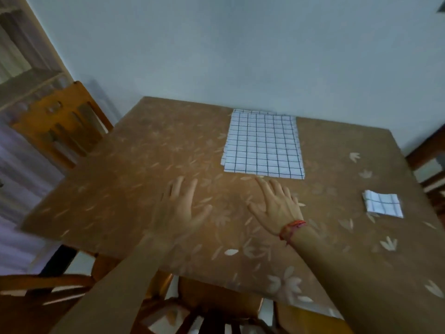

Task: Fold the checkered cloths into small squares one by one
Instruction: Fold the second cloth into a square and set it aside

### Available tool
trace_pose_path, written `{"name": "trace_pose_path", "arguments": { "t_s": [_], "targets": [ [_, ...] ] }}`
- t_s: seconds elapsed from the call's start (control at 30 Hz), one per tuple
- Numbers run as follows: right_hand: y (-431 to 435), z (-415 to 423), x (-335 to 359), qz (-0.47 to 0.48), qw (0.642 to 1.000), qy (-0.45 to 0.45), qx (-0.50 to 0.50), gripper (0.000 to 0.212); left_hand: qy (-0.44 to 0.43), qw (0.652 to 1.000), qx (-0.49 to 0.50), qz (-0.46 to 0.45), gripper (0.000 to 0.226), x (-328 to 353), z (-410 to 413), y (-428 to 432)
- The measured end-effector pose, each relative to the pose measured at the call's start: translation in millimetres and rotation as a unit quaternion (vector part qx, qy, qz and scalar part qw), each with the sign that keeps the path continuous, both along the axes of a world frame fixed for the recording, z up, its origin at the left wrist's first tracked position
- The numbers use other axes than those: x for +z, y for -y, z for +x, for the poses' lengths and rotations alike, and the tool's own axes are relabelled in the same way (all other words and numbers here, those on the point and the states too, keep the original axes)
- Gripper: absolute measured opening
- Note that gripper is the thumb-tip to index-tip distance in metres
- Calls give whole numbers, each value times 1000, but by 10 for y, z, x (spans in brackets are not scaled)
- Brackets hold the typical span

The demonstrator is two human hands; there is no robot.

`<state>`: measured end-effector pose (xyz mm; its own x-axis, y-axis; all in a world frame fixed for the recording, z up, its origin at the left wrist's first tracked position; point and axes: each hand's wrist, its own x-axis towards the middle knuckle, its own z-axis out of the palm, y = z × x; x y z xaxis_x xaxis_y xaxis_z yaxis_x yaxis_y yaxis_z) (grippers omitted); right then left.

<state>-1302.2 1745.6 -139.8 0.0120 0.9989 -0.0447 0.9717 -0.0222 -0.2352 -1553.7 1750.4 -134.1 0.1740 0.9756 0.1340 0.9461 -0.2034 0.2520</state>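
Reaching toward the flat cloth, I hold my left hand and right hand open, gripping nothing. One folded square lies aside. Next: grasp the near edge.

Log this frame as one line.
left hand: open, empty | right hand: open, fingertips near flat white checkered cloth | small folded white checkered square: right, apart | surface: brown leaf-print table

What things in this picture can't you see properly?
All in the head view:
- The flat checkered pile: its top cloth hides how many lie beneath.
- The left hand: motion blur hides whether it touches the table.
- The wooden furniture on the right: cut off by the picture's edge.
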Motion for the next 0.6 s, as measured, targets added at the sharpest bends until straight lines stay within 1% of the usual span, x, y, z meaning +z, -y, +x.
{"name": "trace_pose_path", "arguments": {
  "t_s": [0.1, 0.17, 0.2, 0.23, 0.27, 0.3, 0.33, 0.4, 0.43, 0.47, 0.5, 0.57, 0.6],
  "targets": [
    [-31, 34, 50, -1, 999, -5, -53, 71, 15, 999, -50, -8, 71, -71, 51, -336],
    [-34, 12, 68, -2, 996, 10, -92, 71, 10, 997, -81, -18, 75, -120, 86, -549],
    [-18, -3, 101, -19, 994, 11, -110, 70, 9, 995, -93, -24, 76, -145, 104, -619],
    [-11, -10, 141, -33, 991, 7, -132, 64, 6, 994, -103, -30, 77, -165, 122, -669],
    [-19, -25, 205, -61, 985, -10, -158, 53, -1, 993, -116, -32, 78, -194, 139, -736],
    [-25, -26, 259, -105, 982, -15, -158, 45, -9, 992, -126, -30, 79, -209, 162, -768],
    [-42, -7, 290, -129, 981, -20, -142, 48, -14, 990, -134, -30, 79, -220, 180, -801],
    [-85, 0, 340, -172, 979, -11, -113, 62, -13, 988, -146, -39, 80, -264, 205, -937],
    [-115, 9, 322, -200, 975, 0, -101, 62, -9, 988, -147, -42, 80, -286, 223, -999],
    [-177, 37, 221, -226, 968, 10, -110, 61, -6, 988, -149, -46, 80, -314, 246, -1057],
    [-250, 41, 172, -218, 968, 12, -127, 63, -6, 987, -150, -53, 80, -347, 272, -1116],
    [-469, 85, -56, -88, 986, 15, -143, 74, -16, 986, -150, -65, 76, -446, 319, -1246],
    [-598, 126, -162, -57, 987, 24, -146, 73, -23, 986, -150, -71, 74, -511, 347, -1324]
  ]
}}
